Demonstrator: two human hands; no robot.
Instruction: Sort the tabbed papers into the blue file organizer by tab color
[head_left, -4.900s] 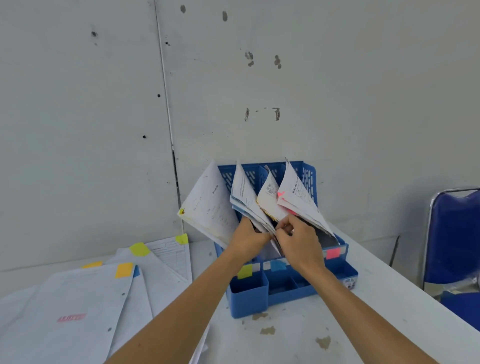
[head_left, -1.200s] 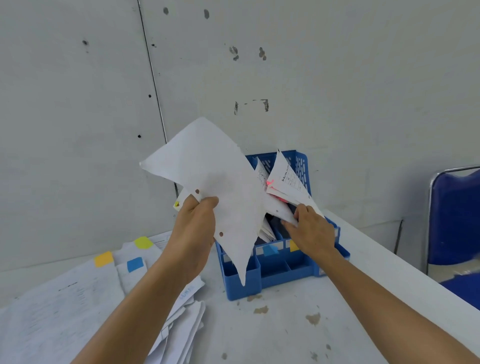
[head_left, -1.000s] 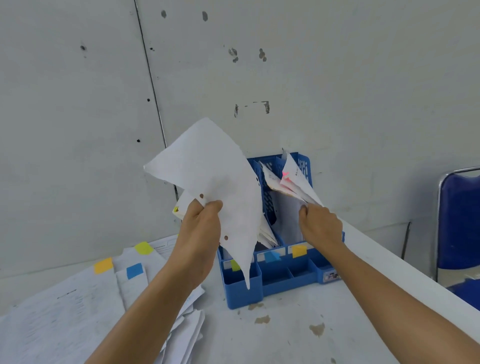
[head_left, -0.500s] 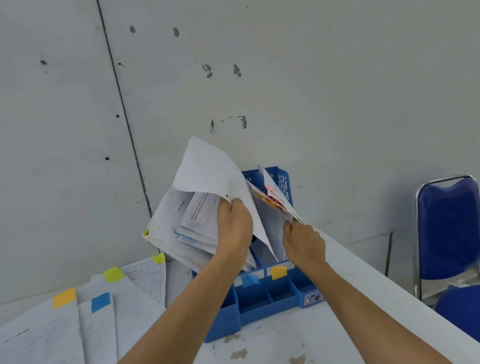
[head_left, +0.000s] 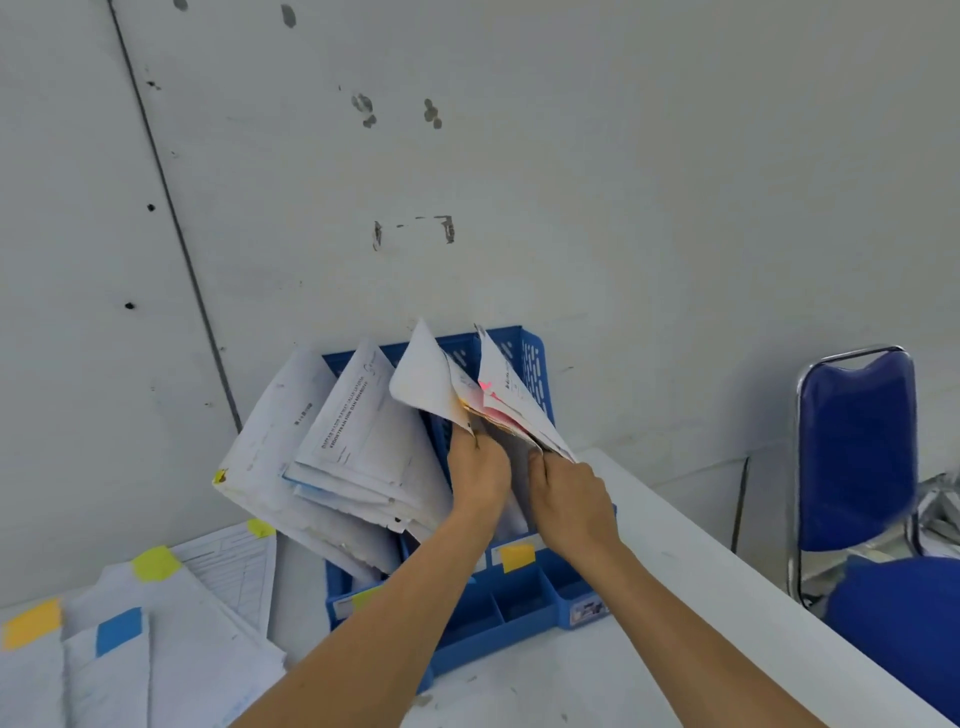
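The blue file organizer (head_left: 519, 618) stands on the white table against the wall, with coloured labels on its front compartments. Several white papers fan out of its slots. My left hand (head_left: 478, 470) grips a curled white sheet (head_left: 426, 379) at its lower edge, inside a middle slot. My right hand (head_left: 563, 499) pinches the bundle of pink-tabbed papers (head_left: 506, 395) in the right slot and holds it aside to the right. Two larger bundles (head_left: 332, 447) lean out to the left. A yellow label (head_left: 517, 557) shows below my right wrist.
A loose pile of tabbed papers (head_left: 171, 649) lies on the table at the lower left, showing yellow-green (head_left: 155, 564), blue (head_left: 118, 631) and orange (head_left: 31, 623) tabs. A blue chair (head_left: 857, 452) stands right of the table. The grey wall is close behind the organizer.
My left hand has brought the white sheet down from the air into a middle slot beside the pink-tabbed bundle. My right hand has kept that bundle pulled aside.
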